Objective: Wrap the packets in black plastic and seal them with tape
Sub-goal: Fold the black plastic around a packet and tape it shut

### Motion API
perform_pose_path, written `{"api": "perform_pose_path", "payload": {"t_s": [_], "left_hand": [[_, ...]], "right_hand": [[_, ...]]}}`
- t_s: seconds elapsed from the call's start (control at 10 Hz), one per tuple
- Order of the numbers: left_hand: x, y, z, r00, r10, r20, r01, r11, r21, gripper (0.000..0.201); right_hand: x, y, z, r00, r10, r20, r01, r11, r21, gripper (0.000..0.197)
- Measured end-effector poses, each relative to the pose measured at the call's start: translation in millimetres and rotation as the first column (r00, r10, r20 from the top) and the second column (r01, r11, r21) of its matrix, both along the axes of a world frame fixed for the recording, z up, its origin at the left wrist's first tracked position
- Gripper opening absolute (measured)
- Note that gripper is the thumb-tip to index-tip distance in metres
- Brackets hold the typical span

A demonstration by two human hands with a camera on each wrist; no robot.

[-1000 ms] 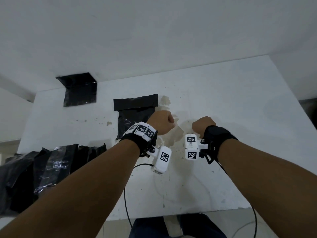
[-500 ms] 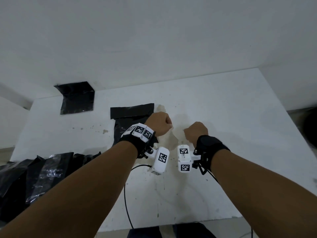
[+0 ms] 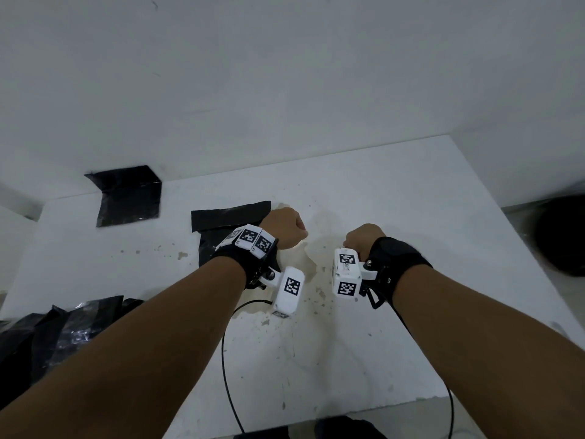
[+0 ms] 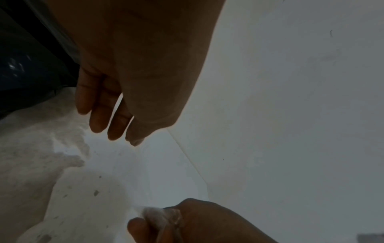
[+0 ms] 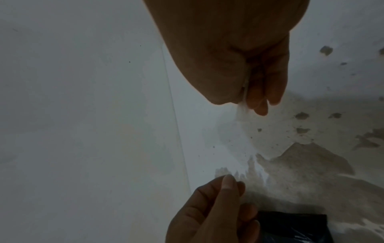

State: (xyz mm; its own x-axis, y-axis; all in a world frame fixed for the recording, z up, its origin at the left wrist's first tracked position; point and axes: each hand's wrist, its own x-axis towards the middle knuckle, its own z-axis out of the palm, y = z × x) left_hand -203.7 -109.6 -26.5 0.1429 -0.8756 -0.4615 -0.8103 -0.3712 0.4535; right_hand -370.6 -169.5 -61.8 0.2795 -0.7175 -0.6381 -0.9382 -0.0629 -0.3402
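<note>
My left hand (image 3: 285,229) and right hand (image 3: 364,240) hover close together over the white table (image 3: 427,217), both curled. In the right wrist view my right hand (image 5: 255,92) pinches one end of a thin strip of clear tape (image 5: 242,106); the strip runs toward my left hand (image 5: 226,189), whose thumb and finger pinch together at its other end. The left wrist view shows a crumpled bit of tape (image 4: 162,215) in the right hand (image 4: 187,222). A black-wrapped packet (image 3: 228,223) lies flat just left of my left hand.
Another black plastic piece (image 3: 129,198) leans at the back left where the table meets the wall. A heap of black plastic (image 3: 47,337) lies at the table's left front. A dark round object (image 3: 560,236) sits off the right edge. The tabletop is stained in the middle.
My hands first drew a little closer, then spread slightly apart again. My head has tilted, so the table sits lower in view.
</note>
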Motion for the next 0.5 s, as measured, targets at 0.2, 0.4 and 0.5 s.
{"api": "perform_pose_path", "payload": {"t_s": [0.2, 0.4, 0.5], "left_hand": [[-14, -1, 2, 1.000, 0.002, -0.002, -0.002, 0.999, 0.038, 0.022], [-23, 0, 5, 0.999, 0.021, 0.036, -0.024, 0.996, 0.081, 0.021], [-19, -5, 3, 0.997, 0.037, 0.070, -0.046, 0.991, 0.128, 0.014]], "right_hand": [[-12, 2, 21, 0.980, -0.169, 0.101, 0.155, 0.979, 0.135, 0.030], [-33, 2, 30, 0.702, -0.615, 0.358, 0.535, 0.788, 0.304, 0.027], [-31, -2, 38, 0.668, -0.623, 0.408, 0.551, 0.782, 0.292, 0.023]]}}
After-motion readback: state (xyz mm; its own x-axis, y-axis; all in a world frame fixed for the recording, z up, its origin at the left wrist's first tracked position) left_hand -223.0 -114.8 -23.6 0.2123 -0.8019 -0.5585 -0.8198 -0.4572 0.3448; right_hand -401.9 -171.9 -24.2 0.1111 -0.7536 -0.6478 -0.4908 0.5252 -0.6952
